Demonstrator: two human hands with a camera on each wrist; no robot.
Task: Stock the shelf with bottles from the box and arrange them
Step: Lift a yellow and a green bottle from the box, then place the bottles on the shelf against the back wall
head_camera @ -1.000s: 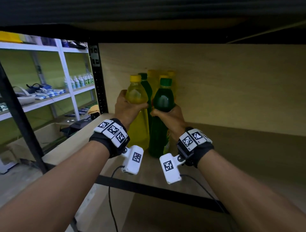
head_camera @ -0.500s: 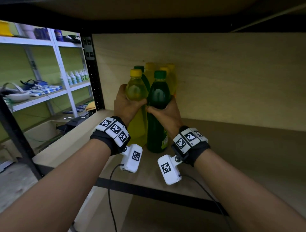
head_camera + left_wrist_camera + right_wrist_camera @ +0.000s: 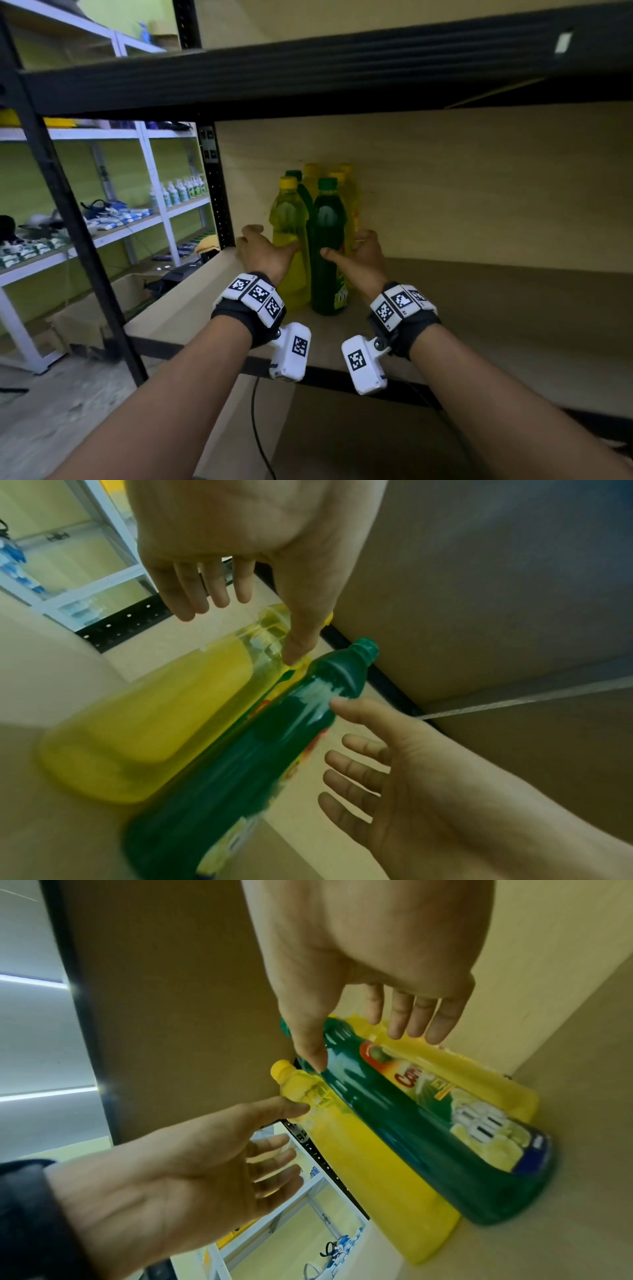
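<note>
My left hand (image 3: 262, 248) sits left of the front-left bottle (image 3: 289, 240), my right hand (image 3: 364, 255) right of its neighbouring bottle (image 3: 329, 246); more bottles (image 3: 346, 186) stand behind on the shelf (image 3: 479, 308).

Bare arms, black wrist bands (image 3: 241, 313) with white square-code tags, small white cameras (image 3: 291, 353), thin black cable (image 3: 257, 428)
</note>
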